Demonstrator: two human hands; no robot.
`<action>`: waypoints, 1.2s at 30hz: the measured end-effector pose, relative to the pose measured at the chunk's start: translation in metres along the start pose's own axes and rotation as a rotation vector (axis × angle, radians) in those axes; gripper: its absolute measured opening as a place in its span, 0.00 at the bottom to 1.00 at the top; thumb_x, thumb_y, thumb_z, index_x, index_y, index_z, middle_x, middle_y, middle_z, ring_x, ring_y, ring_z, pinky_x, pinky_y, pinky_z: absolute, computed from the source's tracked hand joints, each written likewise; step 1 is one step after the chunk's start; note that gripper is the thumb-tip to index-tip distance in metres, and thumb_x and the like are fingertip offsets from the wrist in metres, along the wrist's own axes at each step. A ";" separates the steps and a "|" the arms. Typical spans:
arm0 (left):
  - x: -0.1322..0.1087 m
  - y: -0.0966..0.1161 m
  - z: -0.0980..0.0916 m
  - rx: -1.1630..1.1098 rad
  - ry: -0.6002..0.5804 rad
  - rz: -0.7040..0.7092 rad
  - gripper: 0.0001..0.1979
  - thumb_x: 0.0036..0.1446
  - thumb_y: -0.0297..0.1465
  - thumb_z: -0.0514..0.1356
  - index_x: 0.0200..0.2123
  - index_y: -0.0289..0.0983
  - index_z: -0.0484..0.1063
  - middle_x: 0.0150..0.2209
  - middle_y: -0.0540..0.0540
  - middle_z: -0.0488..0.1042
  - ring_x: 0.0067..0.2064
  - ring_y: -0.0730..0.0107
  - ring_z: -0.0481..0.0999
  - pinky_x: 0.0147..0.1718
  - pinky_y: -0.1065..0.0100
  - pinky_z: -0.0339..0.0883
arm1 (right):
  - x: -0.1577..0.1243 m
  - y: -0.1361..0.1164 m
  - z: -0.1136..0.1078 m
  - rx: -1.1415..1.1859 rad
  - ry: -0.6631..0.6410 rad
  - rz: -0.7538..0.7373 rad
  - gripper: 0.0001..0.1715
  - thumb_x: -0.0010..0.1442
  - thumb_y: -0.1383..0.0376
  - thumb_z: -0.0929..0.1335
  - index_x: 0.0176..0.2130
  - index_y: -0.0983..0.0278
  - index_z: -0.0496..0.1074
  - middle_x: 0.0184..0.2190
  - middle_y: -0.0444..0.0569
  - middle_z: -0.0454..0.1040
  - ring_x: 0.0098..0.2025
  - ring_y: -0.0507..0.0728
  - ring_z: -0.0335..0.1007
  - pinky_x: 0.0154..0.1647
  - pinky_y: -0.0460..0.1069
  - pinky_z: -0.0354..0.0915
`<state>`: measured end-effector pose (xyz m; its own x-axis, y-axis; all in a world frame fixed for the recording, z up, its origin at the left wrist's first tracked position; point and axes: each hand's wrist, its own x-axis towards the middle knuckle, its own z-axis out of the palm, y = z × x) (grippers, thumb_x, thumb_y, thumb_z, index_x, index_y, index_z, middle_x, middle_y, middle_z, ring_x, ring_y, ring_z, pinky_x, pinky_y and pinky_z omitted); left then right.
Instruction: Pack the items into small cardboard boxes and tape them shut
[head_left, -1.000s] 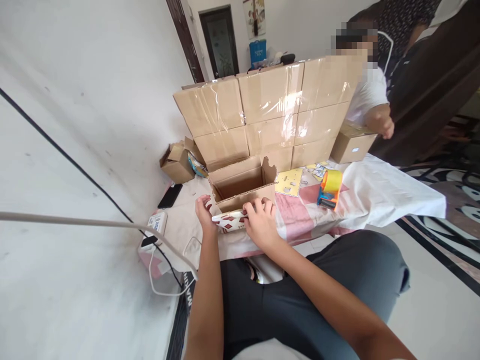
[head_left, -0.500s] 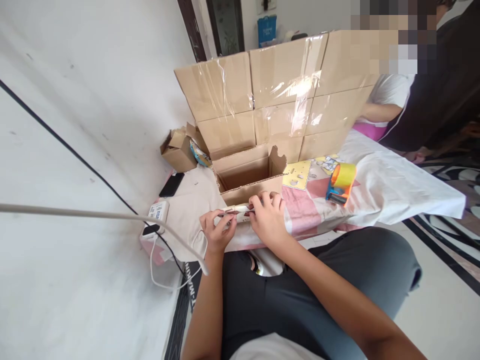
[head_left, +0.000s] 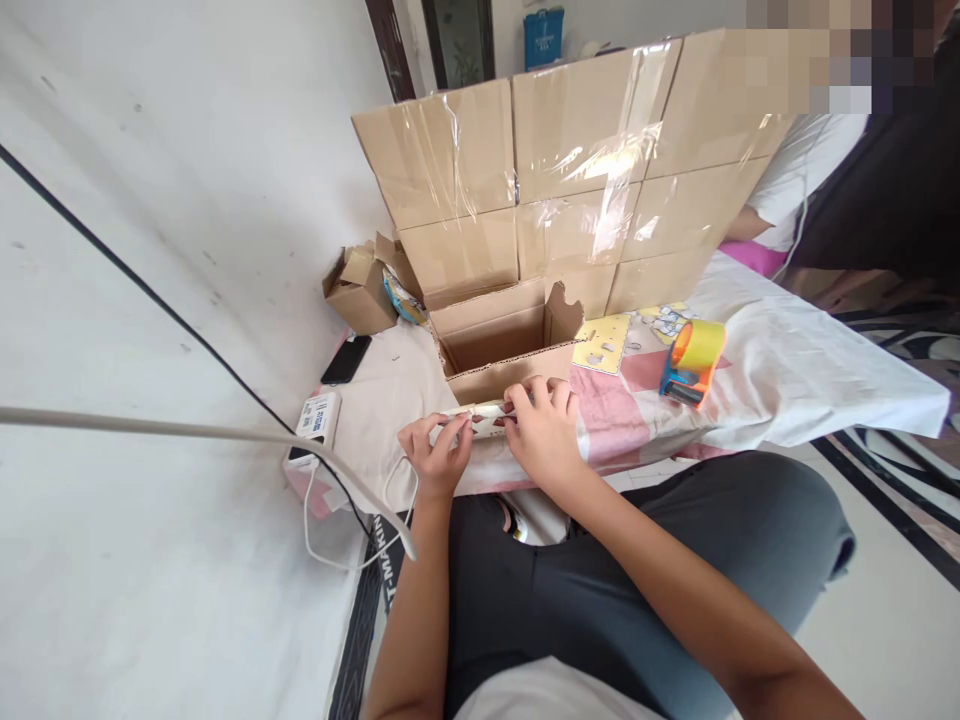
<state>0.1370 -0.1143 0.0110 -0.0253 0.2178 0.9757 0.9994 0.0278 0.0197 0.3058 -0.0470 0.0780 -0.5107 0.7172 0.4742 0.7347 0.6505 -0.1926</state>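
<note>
Both my hands hold a flat white packet with red diamond marks [head_left: 487,418] at the near edge of the table. My left hand [head_left: 436,453] pinches its left end with curled fingers. Fingers bent, my right hand [head_left: 544,435] grips its right end. Just behind the packet stands an open cardboard box [head_left: 504,347], its flaps up and its inside bare as far as I see.
A wall of taped cardboard boxes [head_left: 577,160] stands behind the open one. A yellow tape dispenser [head_left: 691,360] lies to the right on the cloth-covered table [head_left: 787,380]. A small open box [head_left: 362,288], a black phone [head_left: 346,359] and a charger with a cable [head_left: 315,418] sit left. Another person [head_left: 795,170] is behind the boxes.
My left hand has shifted from beside the packet to pinching its left end. The view has tilted down and moved closer to the table. The other person has drawn back behind the boxes.
</note>
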 end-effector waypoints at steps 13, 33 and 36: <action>-0.006 0.000 -0.002 0.004 -0.007 0.008 0.07 0.54 0.25 0.68 0.37 0.41 0.81 0.34 0.44 0.74 0.37 0.64 0.71 0.42 0.61 0.64 | -0.001 -0.002 -0.005 -0.028 -0.038 0.001 0.09 0.64 0.68 0.65 0.45 0.60 0.71 0.46 0.55 0.69 0.49 0.67 0.54 0.46 0.58 0.49; -0.009 0.005 0.000 0.039 -0.076 -0.093 0.02 0.56 0.29 0.65 0.33 0.41 0.80 0.36 0.42 0.74 0.41 0.61 0.70 0.45 0.59 0.61 | -0.001 -0.002 -0.003 -0.036 -0.053 -0.011 0.11 0.65 0.69 0.64 0.46 0.60 0.72 0.46 0.56 0.69 0.48 0.66 0.53 0.45 0.58 0.49; -0.008 0.006 0.000 0.036 -0.074 -0.082 0.02 0.56 0.28 0.65 0.33 0.40 0.79 0.36 0.43 0.74 0.39 0.62 0.71 0.45 0.59 0.61 | 0.000 -0.002 -0.004 -0.031 -0.060 -0.009 0.10 0.65 0.69 0.64 0.45 0.61 0.72 0.46 0.56 0.68 0.48 0.66 0.53 0.45 0.58 0.49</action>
<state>0.1429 -0.1159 0.0038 -0.1099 0.2847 0.9523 0.9925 0.0832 0.0897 0.3064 -0.0495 0.0816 -0.5425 0.7259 0.4228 0.7431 0.6494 -0.1615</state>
